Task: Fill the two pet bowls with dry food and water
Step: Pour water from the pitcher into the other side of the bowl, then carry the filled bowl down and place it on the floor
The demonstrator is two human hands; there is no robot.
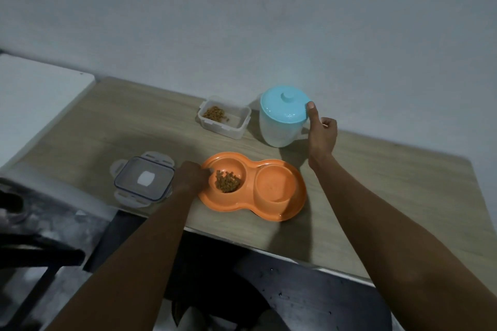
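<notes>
Lid (144,183) of a snap-lock tub lies flat at left, just beside the left hand (192,176), whose fingers are curled onto the near-left rim of the orange double dish (250,166) and seem to steady it. Kibble (227,182) sits heaped in the dish's left well; the right well (274,183) looks dry and bare. Behind the dish, the clear tub (224,117) stands open with a little kibble left in one corner. Right of the tub stands a pale jug (281,131) under a turquoise lid (282,105). The right hand (321,134) holds the jug at its right side, thumb (312,113) pressed on the lid edge, other fingers curled in where the handle should be, though the handle itself is mostly hidden. Judgement: the dry food part is done and the water step is beginning. Next move calls for lifting the jug, carrying it over the right well and tipping slowly, with the lid either held down or removed; which the spout needs I cannot tell, nor how much water is inside. The dish is light plastic and may slide, so the steadying grip helps. Surface (121,121) is pale wood grain and runs back to a plain grey-white wall (242,21). A white panel (40,94) adjoins it at far left, and dark, blurred shapes fill the space below its near edge.
</notes>
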